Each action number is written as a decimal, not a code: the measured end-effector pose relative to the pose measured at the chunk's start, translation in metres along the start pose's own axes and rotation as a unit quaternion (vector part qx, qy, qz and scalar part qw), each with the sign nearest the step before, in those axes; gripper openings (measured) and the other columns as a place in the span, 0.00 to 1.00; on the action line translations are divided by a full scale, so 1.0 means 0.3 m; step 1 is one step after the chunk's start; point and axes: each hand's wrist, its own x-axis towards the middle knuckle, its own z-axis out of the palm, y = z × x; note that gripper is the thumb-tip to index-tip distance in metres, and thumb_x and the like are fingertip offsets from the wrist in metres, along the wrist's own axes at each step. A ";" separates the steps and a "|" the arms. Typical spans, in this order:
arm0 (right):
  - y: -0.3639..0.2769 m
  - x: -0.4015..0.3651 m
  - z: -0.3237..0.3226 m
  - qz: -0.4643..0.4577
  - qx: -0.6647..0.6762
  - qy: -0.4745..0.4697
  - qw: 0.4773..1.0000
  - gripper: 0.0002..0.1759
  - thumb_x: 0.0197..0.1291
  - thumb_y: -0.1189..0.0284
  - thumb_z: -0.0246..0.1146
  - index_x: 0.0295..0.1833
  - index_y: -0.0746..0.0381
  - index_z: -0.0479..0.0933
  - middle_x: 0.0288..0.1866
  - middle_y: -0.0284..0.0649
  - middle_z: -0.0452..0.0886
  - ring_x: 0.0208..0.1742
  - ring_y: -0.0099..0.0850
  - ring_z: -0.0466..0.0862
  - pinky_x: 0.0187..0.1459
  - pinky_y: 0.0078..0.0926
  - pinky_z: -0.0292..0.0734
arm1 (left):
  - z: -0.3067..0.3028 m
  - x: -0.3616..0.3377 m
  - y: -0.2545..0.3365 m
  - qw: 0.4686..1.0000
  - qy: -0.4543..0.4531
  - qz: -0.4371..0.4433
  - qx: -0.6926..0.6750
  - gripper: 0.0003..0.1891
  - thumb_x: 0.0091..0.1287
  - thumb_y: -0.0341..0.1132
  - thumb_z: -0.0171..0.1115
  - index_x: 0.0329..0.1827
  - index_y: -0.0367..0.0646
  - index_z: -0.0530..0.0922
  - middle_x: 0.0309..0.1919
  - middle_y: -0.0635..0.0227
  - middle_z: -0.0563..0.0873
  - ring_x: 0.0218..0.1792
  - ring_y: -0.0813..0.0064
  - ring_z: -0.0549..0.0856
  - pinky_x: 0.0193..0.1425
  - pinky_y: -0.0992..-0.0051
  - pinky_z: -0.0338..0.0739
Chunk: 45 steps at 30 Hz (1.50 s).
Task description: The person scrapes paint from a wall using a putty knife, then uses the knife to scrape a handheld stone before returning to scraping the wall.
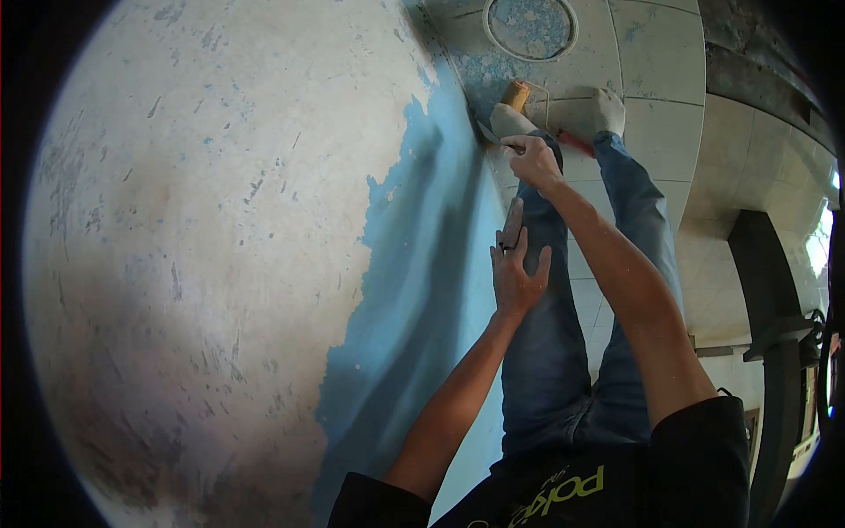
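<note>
My right hand is closed around a scraper, whose thin blade points toward the foot of the wall. Lower down, my left hand hovers over my leg, near the blue paint, thumb apart and fingers stretched forward. A dark band shows on one of its fingers, and the fingertips look grey with dust. The blue paint on the wall has a ragged edge against the bare, pale surface, which carries dark scuffs.
On the tiled floor, a paint roller with an orange sleeve and a red handle lies by my feet. Beyond it is a round container with blue flakes inside. Paint chips litter the floor along the wall. A dark post stands at the right.
</note>
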 end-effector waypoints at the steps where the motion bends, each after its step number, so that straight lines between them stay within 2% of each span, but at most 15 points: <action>1: -0.024 0.004 0.016 0.001 -0.001 0.000 1.000 0.18 0.61 0.63 0.65 0.53 0.59 0.86 0.49 0.49 0.89 0.52 0.45 0.88 0.57 0.35 0.80 | -0.021 0.018 -0.005 1.000 -0.001 0.000 -0.001 0.33 0.69 0.48 0.63 0.68 0.30 0.74 0.71 0.44 0.72 0.74 0.31 0.64 0.76 0.38 0.55; 4: -0.089 0.032 0.080 -0.001 0.012 -0.024 1.000 0.20 0.61 0.63 0.66 0.55 0.61 0.85 0.50 0.49 0.88 0.53 0.45 0.88 0.58 0.35 0.80 | -0.065 0.072 -0.020 0.999 -0.032 0.015 0.031 0.35 0.70 0.50 0.62 0.71 0.28 0.71 0.71 0.42 0.72 0.77 0.34 0.60 0.79 0.42 0.52; 10: -0.144 0.146 0.235 -0.121 0.062 0.016 0.991 0.19 0.61 0.67 0.67 0.58 0.59 0.84 0.50 0.50 0.88 0.50 0.45 0.88 0.54 0.36 0.80 | -0.099 0.213 -0.016 0.993 -0.079 0.076 0.040 0.35 0.68 0.49 0.63 0.74 0.38 0.70 0.74 0.44 0.68 0.78 0.35 0.57 0.80 0.41 0.49; 12: -0.149 0.188 0.254 -0.131 0.020 0.023 0.991 0.18 0.62 0.69 0.67 0.57 0.58 0.85 0.50 0.51 0.87 0.49 0.48 0.88 0.53 0.36 0.81 | -0.109 0.231 0.015 0.972 -0.212 0.047 0.092 0.36 0.69 0.48 0.62 0.76 0.38 0.67 0.73 0.46 0.71 0.78 0.38 0.59 0.81 0.43 0.49; 13: -0.148 0.218 0.264 -0.115 0.028 0.034 0.992 0.17 0.61 0.68 0.67 0.56 0.56 0.86 0.48 0.51 0.87 0.49 0.49 0.87 0.53 0.38 0.81 | -0.100 0.218 -0.003 0.970 -0.219 0.041 0.098 0.36 0.69 0.48 0.62 0.76 0.38 0.67 0.73 0.46 0.71 0.78 0.38 0.59 0.81 0.43 0.49; 15: -0.158 0.301 0.268 -0.098 0.043 0.046 0.993 0.16 0.60 0.67 0.67 0.54 0.55 0.87 0.47 0.51 0.86 0.49 0.51 0.86 0.53 0.41 0.81 | -0.083 0.203 -0.038 0.983 -0.159 0.029 0.091 0.34 0.69 0.47 0.61 0.76 0.39 0.68 0.74 0.47 0.70 0.78 0.40 0.59 0.81 0.43 0.49; 18: -0.126 0.335 0.254 -0.050 0.055 0.030 0.997 0.15 0.61 0.69 0.67 0.53 0.59 0.87 0.46 0.50 0.87 0.44 0.48 0.88 0.48 0.36 0.82 | -0.078 0.206 -0.045 0.984 -0.163 0.025 0.071 0.33 0.69 0.46 0.62 0.75 0.39 0.69 0.74 0.47 0.69 0.78 0.40 0.59 0.80 0.42 0.48; 21: -0.079 0.291 0.226 -0.184 0.057 0.022 0.981 0.13 0.62 0.70 0.67 0.51 0.60 0.87 0.42 0.49 0.87 0.39 0.47 0.88 0.44 0.39 0.81 | -0.091 0.219 -0.064 0.982 -0.174 0.023 0.070 0.33 0.67 0.43 0.65 0.74 0.40 0.71 0.76 0.46 0.67 0.79 0.38 0.58 0.80 0.41 0.49; 24: -0.060 0.313 0.235 -0.207 0.055 0.032 0.976 0.13 0.62 0.71 0.67 0.51 0.61 0.87 0.42 0.49 0.87 0.38 0.45 0.88 0.43 0.38 0.81 | -0.117 0.234 -0.082 0.986 -0.140 0.018 0.090 0.33 0.67 0.43 0.65 0.74 0.39 0.70 0.75 0.45 0.68 0.78 0.38 0.59 0.80 0.43 0.49; 28: -0.067 0.347 0.238 -0.192 0.036 0.042 0.980 0.12 0.62 0.73 0.67 0.51 0.63 0.87 0.42 0.49 0.87 0.38 0.43 0.88 0.42 0.36 0.81 | -0.139 0.248 -0.082 0.981 -0.153 0.014 0.116 0.34 0.67 0.43 0.66 0.74 0.38 0.70 0.74 0.45 0.69 0.78 0.38 0.59 0.80 0.43 0.49; 30: -0.066 0.308 0.216 -0.156 0.076 -0.014 0.985 0.12 0.62 0.73 0.67 0.51 0.62 0.87 0.42 0.48 0.87 0.37 0.43 0.88 0.42 0.36 0.81 | -0.146 0.265 -0.075 0.980 -0.158 0.015 0.119 0.34 0.67 0.43 0.66 0.74 0.38 0.70 0.74 0.45 0.69 0.78 0.38 0.59 0.80 0.43 0.49; 31: -0.063 0.281 0.221 -0.204 0.059 0.019 0.977 0.12 0.62 0.72 0.67 0.50 0.61 0.87 0.41 0.48 0.87 0.36 0.44 0.87 0.42 0.37 0.82 | -0.149 0.269 -0.072 0.980 -0.158 0.020 0.120 0.34 0.67 0.43 0.66 0.74 0.38 0.70 0.74 0.45 0.69 0.78 0.38 0.59 0.80 0.43 0.49; 34: -0.070 0.302 0.229 -0.217 0.049 0.051 0.974 0.12 0.62 0.72 0.67 0.50 0.61 0.87 0.41 0.47 0.88 0.37 0.45 0.87 0.43 0.37 0.82 | -0.153 0.284 -0.074 0.978 -0.155 0.013 0.138 0.34 0.68 0.43 0.66 0.74 0.38 0.70 0.74 0.46 0.69 0.79 0.39 0.58 0.80 0.43 0.49; 38: -0.073 0.357 0.262 -0.158 0.030 0.047 0.986 0.12 0.62 0.72 0.67 0.50 0.61 0.87 0.42 0.47 0.87 0.39 0.46 0.87 0.45 0.38 0.82 | -0.160 0.275 -0.077 0.975 -0.164 0.013 0.150 0.34 0.68 0.43 0.66 0.74 0.38 0.70 0.75 0.47 0.68 0.79 0.40 0.58 0.81 0.43 0.49; 45: -0.063 0.343 0.260 -0.199 0.065 0.051 0.977 0.13 0.63 0.71 0.66 0.51 0.60 0.87 0.43 0.49 0.87 0.40 0.48 0.87 0.45 0.40 0.81 | -0.168 0.296 -0.065 0.976 -0.156 0.017 0.150 0.33 0.68 0.43 0.66 0.74 0.38 0.70 0.74 0.46 0.69 0.79 0.40 0.58 0.80 0.43 0.50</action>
